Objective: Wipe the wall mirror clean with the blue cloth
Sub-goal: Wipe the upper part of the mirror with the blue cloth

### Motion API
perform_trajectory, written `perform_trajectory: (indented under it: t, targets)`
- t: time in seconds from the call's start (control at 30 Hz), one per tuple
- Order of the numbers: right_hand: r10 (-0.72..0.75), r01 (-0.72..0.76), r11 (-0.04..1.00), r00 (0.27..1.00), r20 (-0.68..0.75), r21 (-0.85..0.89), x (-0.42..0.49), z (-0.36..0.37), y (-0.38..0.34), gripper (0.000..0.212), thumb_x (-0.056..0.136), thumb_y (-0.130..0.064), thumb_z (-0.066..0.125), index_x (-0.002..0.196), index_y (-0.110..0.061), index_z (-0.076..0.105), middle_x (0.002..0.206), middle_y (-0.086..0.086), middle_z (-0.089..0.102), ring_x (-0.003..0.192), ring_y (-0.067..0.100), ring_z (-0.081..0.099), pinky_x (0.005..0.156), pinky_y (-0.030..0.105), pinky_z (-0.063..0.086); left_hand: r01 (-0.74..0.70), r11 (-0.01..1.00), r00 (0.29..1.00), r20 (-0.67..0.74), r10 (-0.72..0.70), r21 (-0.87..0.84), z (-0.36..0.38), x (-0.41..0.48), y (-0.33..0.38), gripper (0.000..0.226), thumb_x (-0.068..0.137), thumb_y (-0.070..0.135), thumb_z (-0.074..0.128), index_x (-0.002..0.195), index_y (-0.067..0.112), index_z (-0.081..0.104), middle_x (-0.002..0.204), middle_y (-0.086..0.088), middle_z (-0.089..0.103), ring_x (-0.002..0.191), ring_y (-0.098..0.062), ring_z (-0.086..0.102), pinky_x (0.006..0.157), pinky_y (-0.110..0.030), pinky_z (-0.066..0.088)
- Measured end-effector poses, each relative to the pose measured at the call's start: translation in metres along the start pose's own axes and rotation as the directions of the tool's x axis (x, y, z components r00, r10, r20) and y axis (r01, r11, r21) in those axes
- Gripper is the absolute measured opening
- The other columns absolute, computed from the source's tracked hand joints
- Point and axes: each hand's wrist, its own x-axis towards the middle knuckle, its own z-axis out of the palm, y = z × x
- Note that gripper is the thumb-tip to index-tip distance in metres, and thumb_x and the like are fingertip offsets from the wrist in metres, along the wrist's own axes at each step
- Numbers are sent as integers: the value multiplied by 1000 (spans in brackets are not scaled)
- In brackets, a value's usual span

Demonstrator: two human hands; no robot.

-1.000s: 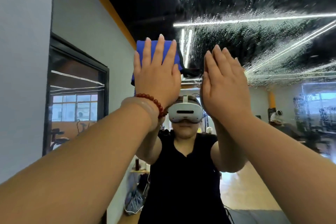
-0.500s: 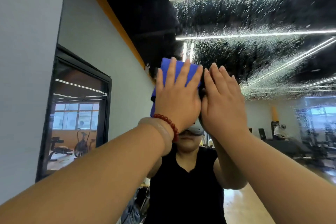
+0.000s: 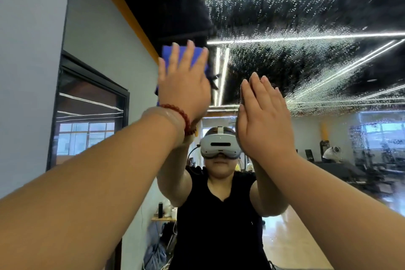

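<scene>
A blue cloth (image 3: 198,61) lies flat against the wall mirror (image 3: 179,6), whose upper glass is speckled with droplets (image 3: 276,57).

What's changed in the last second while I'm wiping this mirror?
The left hand, pressing the blue cloth flat, swept down across the mirror, then back up. Nothing grasped or released. The right hand stays flat on the mirror; droplets remain upper right.

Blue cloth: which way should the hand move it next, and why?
Probably sweep it right and upward. The left hand presses the blue cloth flat on the mirror, and dense droplets cover the glass to its upper right, while the left part looks clear.
</scene>
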Motion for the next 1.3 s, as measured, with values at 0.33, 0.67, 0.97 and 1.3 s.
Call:
perform_trajectory:
  t: [0.33,0.67,0.97,1.3]
  targets:
    - [-9,9,1000,1000,11,-7,0,1,-1,50,99,-24,37,145,-5,41,153,14,37,143,28,28,118,40,14,-139,990,990,26,140,-31,4,-3,4,58,95,26,32,152,28,25,162,-1,14,149,-27,2,118,-46,-5]
    - [21,-24,998,999,47,65,4,-4,0,50,97,-25,41,143,-7,47,152,11,40,142,26,32,117,35,13,-96,994,995,-15,95,-55,5,1,20,49,101,31,28,150,26,32,161,-2,19,149,-27,6,118,-47,-2]
    - [10,-12,999,998,56,34,84,-19,13,51,97,-23,34,144,-3,43,151,18,39,141,35,34,115,43,25,-43,998,999,10,43,-41,-4,34,15,50,103,28,27,153,25,25,162,0,12,149,-25,1,120,-44,-2]
    - [-6,15,999,985,170,-49,124,6,23,54,103,-30,22,154,-10,23,162,10,17,150,26,12,121,41,7,-162,987,987,13,162,3,-5,74,20,50,103,27,27,153,23,23,162,-3,14,149,-26,3,119,-43,1]
